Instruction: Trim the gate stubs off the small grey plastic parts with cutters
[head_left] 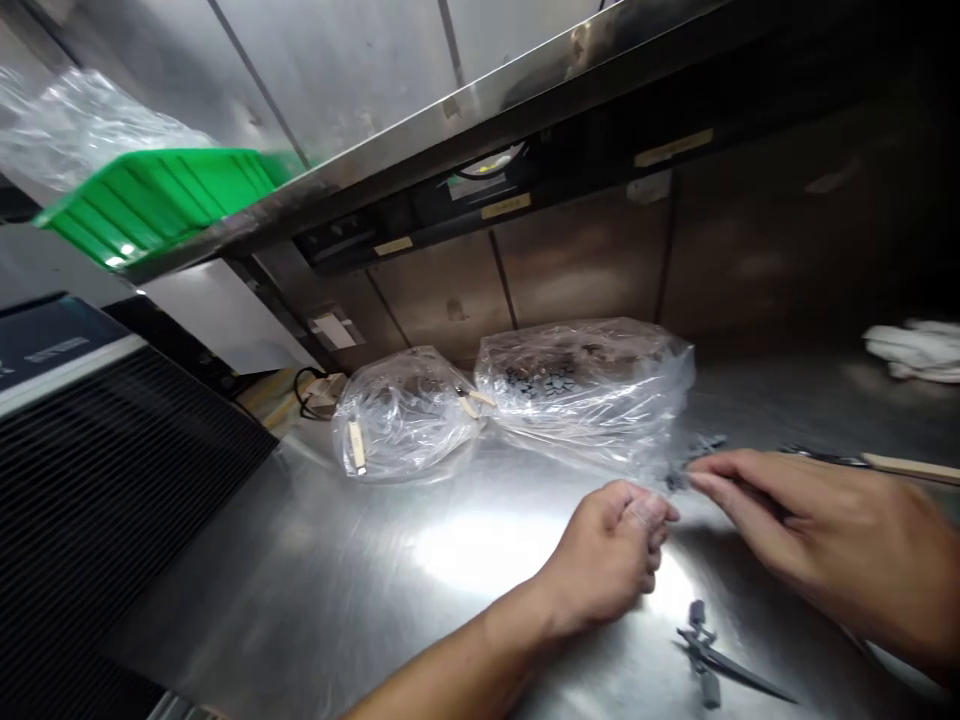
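My left hand is closed above the steel table, its fingers curled in; whatever it may hold is hidden. To its right, my right hand pinches at a small grey plastic piece between thumb and forefinger. A grey branched part with a long pointed end lies on the table below the hands. Behind them sits a clear plastic bag with many small dark grey pieces inside. A second clear bag is on its left.
A tool with a pale handle lies behind my right hand. White cloth is at the far right. A green bin stands on the upper shelf, and a black ribbed unit borders the steel table on the left.
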